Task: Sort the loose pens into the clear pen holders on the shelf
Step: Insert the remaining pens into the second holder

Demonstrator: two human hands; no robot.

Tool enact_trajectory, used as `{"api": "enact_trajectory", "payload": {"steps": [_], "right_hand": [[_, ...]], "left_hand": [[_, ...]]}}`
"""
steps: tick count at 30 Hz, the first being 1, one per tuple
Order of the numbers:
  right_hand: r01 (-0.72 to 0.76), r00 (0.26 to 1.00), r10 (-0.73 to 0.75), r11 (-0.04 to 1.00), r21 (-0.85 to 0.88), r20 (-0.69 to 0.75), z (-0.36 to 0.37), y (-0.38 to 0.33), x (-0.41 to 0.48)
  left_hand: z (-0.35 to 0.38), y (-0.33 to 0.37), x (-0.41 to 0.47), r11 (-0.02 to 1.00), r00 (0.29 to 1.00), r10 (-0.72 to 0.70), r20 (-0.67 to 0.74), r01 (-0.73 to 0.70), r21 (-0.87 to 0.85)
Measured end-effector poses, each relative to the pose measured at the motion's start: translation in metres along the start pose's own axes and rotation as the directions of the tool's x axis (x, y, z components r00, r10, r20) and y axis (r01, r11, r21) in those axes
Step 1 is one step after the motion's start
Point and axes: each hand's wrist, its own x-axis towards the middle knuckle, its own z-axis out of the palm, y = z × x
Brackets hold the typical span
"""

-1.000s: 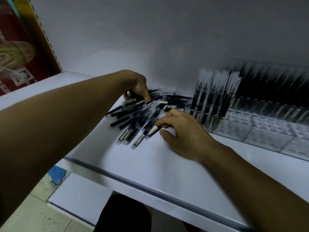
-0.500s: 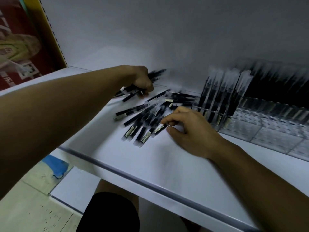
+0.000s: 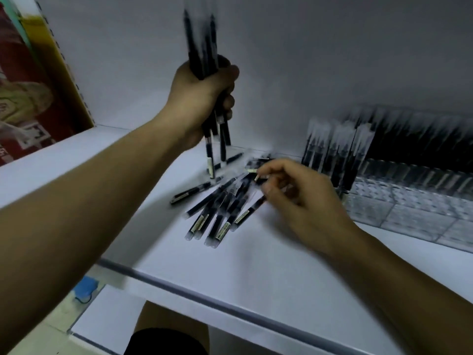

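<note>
Pens [image 3: 202, 47] in left hand [image 3: 202, 96] (upright)

The raised pen bundle [image 3: 202, 47] is motion-blurred; the clear pen holders [image 3: 409, 208] run off the right edge; blur hides whether the right hand [image 3: 307, 203] pinches anything.

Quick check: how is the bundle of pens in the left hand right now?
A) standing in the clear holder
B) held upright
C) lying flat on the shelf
B: the left hand grips the bundle of pens upright, beside the loose pens lying on the shelf.
</note>
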Motion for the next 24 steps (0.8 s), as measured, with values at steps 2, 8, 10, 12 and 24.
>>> {"api": "enact_trajectory", "payload": {"steps": [2,8,10,12,24], "right_hand": [[-0.122,0.988,0.146,0.945,0.303,-0.057,-0.002,-0.008,0.002],[-0.516,0.809,0.555,0.516,0.684,0.191,-0.017,-0.026,0.001],[-0.561,0.775,0.553,0.379,0.736,0.306,-0.023,-0.03,0.0],[-0.537,0.786,0.537,0.351,0.767,0.305,-0.026,-0.028,0.001],[-0.298,0.937,0.332,0.585,0.754,0.113,-0.041,-0.021,0.005]], "left_hand": [[0.014,0.004,-0.009,0.99,1.0,0.02,0.006,-0.019,-0.14],[0.067,0.008,-0.021,0.842,1.0,0.027,0.014,-0.015,-0.539],[0.078,0.006,-0.023,0.82,0.999,0.047,0.027,-0.023,-0.572],[0.087,0.002,-0.028,0.817,0.998,0.057,0.032,-0.028,-0.575],[0.078,-0.018,-0.03,0.628,0.983,-0.147,0.11,0.179,-0.758]]}}
